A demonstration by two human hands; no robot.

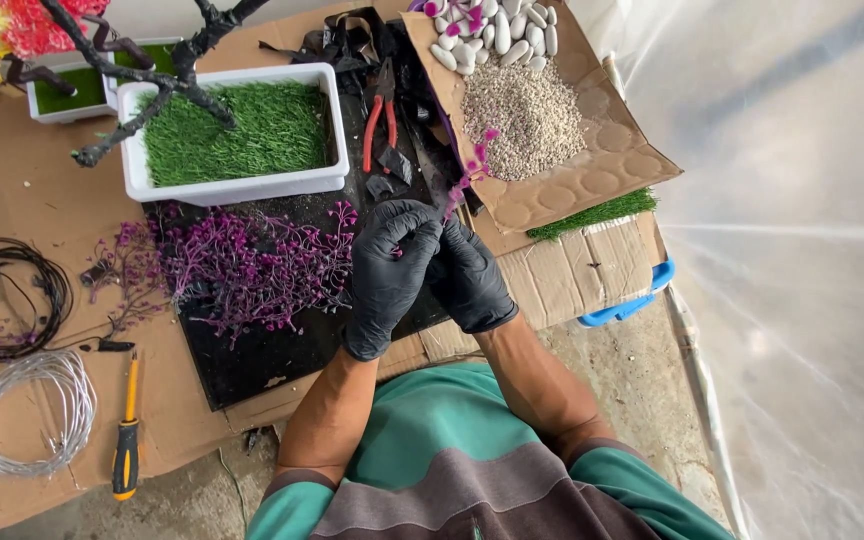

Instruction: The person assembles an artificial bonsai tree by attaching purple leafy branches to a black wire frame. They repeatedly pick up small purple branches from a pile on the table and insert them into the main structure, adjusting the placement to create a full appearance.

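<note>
Both my hands wear black gloves and meet at the centre of the head view. My left hand (390,268) and my right hand (472,278) pinch together on a thin purple artificial flower sprig (472,170), which rises up and to the right from my fingers. Just left of my hands lies a pile of purple flower sprigs (242,262) on a black mat (262,360). Beyond the pile stands a white rectangular planter (232,186) filled with green artificial grass, with a dark bare tree branch (152,95) rising over it.
Red-handled pliers (380,118) lie on the mat behind my hands. A cardboard flap (592,160) at the right holds gravel and white pebbles. At the left lie a black wire coil (7,290), a silver wire coil (27,410) and a yellow-handled knife (127,440).
</note>
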